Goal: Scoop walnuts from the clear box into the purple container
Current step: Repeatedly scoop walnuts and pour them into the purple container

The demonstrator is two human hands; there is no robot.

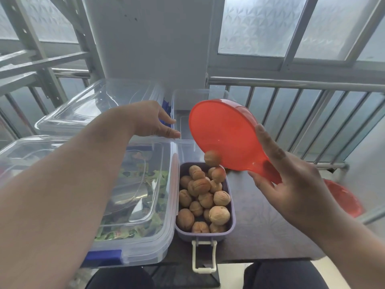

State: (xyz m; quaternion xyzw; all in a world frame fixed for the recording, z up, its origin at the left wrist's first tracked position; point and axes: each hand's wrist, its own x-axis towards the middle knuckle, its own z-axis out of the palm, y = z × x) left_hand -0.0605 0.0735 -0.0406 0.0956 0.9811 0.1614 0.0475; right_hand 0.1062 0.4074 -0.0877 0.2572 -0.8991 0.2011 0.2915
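Observation:
A purple container (233, 224) with a white clasp sits at the table's front, holding several walnuts (219, 214). My right hand (291, 184) grips the handle of a red scoop (225, 134), tipped on edge above the container's far end. Two walnuts (212, 157) are dropping from the scoop's lower rim toward the pile. The clear box (200, 97) stands open behind the container; its inside is mostly hidden by the scoop. My left hand (158, 122) reaches over the left boxes, fingers extended at the clear box's left edge.
A lidded clear box (145, 236) with blue clips and green-wrapped items sits left of the container. Another lidded clear box (87, 107) is behind it. A red object (343, 197) lies at the table's right edge. A metal railing (291, 84) runs behind.

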